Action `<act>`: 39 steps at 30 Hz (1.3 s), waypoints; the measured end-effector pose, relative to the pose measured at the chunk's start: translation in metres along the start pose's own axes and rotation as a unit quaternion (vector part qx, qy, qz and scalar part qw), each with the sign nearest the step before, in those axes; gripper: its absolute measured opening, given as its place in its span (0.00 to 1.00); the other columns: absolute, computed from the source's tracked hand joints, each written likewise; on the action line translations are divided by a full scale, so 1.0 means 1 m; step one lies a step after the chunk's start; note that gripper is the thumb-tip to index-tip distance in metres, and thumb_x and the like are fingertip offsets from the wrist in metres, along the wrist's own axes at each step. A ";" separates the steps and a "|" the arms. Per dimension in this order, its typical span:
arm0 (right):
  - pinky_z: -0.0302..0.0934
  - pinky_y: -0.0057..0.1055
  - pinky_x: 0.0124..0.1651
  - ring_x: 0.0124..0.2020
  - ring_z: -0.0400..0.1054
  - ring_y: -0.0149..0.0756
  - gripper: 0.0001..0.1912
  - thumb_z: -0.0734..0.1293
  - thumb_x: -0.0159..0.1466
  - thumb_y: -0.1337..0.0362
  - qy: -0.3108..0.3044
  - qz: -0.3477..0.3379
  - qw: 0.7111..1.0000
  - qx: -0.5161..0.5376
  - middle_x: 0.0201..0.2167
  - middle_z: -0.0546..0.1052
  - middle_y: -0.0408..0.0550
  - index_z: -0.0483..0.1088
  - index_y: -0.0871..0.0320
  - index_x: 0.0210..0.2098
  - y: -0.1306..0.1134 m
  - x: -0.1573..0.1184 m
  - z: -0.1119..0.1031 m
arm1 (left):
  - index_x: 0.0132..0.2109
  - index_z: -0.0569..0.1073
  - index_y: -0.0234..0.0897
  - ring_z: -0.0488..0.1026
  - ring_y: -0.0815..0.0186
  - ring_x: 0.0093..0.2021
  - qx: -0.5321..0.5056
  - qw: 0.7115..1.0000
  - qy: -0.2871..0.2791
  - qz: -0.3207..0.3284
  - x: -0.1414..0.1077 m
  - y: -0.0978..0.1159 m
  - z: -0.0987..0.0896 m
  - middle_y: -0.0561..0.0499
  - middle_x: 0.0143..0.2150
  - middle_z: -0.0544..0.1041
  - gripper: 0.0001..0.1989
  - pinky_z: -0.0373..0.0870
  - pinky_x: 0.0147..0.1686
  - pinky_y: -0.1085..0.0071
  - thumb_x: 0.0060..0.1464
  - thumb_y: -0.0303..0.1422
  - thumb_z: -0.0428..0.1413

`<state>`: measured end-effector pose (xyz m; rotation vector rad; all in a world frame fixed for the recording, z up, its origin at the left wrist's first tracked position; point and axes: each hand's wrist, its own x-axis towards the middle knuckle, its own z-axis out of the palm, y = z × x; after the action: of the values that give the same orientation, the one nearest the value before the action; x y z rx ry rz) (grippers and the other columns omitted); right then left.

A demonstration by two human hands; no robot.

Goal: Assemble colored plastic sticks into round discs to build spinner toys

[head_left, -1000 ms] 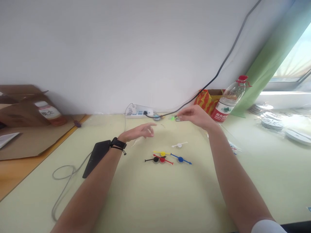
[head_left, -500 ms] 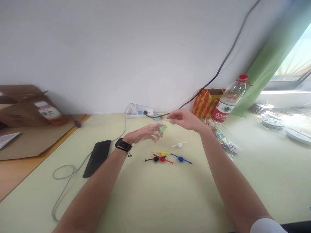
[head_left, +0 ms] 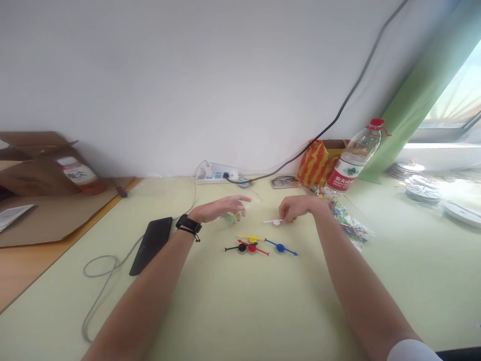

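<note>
My left hand hovers over the middle of the table with a green spinner in its curled fingers, along with what looks like clear plastic film. To the right, my right hand pinches the right end of a white spinner at the table. Nearer to me lie a yellow spinner, a black spinner and a red spinner, close together with their arrows overlapping. A blue spinner lies just right of them.
A black phone with a grey cable lies at left, near a cardboard box. Along the wall stand a power strip, a striped bag and a water bottle. Small plastic packets and stacked white discs are at right.
My right hand has come down and taken hold of the white spinner's end. My left hand has shifted slightly left and lower with the green spinner. Glasses by the wall are now uncovered.
</note>
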<state>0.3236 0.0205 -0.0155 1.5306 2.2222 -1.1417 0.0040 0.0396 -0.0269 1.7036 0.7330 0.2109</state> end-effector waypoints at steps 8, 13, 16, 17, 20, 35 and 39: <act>0.62 0.33 0.38 0.39 0.71 0.43 0.15 0.68 0.62 0.54 0.310 -0.090 0.946 0.026 0.36 0.81 0.50 0.80 0.58 0.39 -0.003 -0.035 -0.020 | 0.68 0.66 0.45 0.72 0.61 0.42 -0.005 1.000 -0.003 0.015 0.000 0.003 0.000 0.45 0.49 0.75 0.31 0.70 0.46 0.64 0.63 0.52 0.55; 0.60 0.33 0.35 0.36 0.68 0.43 0.17 0.67 0.63 0.52 0.368 -0.141 0.915 0.085 0.30 0.78 0.49 0.80 0.56 0.42 -0.028 -0.052 -0.018 | 0.68 0.66 0.45 0.71 0.60 0.42 0.006 0.999 -0.025 0.040 0.002 0.008 0.006 0.45 0.47 0.75 0.31 0.69 0.46 0.64 0.62 0.50 0.56; 0.58 0.31 0.32 0.33 0.65 0.39 0.16 0.66 0.64 0.52 0.337 -0.150 0.927 0.072 0.28 0.75 0.47 0.79 0.56 0.39 -0.042 -0.050 -0.013 | 0.68 0.66 0.43 0.71 0.60 0.41 -0.005 0.997 -0.032 0.067 0.004 0.014 0.011 0.45 0.45 0.75 0.32 0.68 0.46 0.63 0.61 0.48 0.57; 0.57 0.30 0.32 0.32 0.64 0.37 0.16 0.66 0.64 0.52 0.322 -0.155 0.932 0.064 0.28 0.75 0.46 0.79 0.56 0.38 -0.046 -0.048 -0.011 | 0.69 0.66 0.43 0.70 0.61 0.40 -0.010 0.997 -0.034 0.075 0.004 0.016 0.013 0.45 0.45 0.74 0.32 0.68 0.46 0.63 0.61 0.47 0.58; 0.56 0.29 0.31 0.30 0.64 0.35 0.14 0.65 0.65 0.54 0.293 -0.179 0.938 0.056 0.28 0.75 0.45 0.77 0.57 0.38 -0.055 -0.038 -0.006 | 0.68 0.66 0.42 0.69 0.62 0.38 -0.025 0.994 -0.046 0.094 0.004 0.023 0.020 0.46 0.44 0.73 0.32 0.67 0.45 0.63 0.60 0.44 0.59; 0.54 0.29 0.28 0.26 0.62 0.32 0.11 0.72 0.58 0.56 0.378 -0.225 0.886 0.151 0.23 0.73 0.43 0.79 0.58 0.33 -0.075 -0.028 0.002 | 0.68 0.66 0.43 0.68 0.63 0.39 -0.046 0.993 -0.041 0.105 0.006 0.023 0.022 0.47 0.45 0.72 0.31 0.65 0.43 0.64 0.58 0.39 0.59; 0.50 0.27 0.25 0.23 0.59 0.29 0.10 0.74 0.55 0.59 0.372 -0.211 0.888 0.170 0.22 0.74 0.43 0.78 0.59 0.32 -0.080 -0.024 0.004 | 0.67 0.66 0.42 0.68 0.63 0.38 -0.042 0.991 -0.040 0.119 0.007 0.025 0.023 0.47 0.42 0.72 0.32 0.65 0.41 0.65 0.57 0.39 0.59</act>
<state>0.2640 -0.0125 0.0332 1.9218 3.1201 -1.2486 0.0304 0.0225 -0.0121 1.7061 0.4541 0.3318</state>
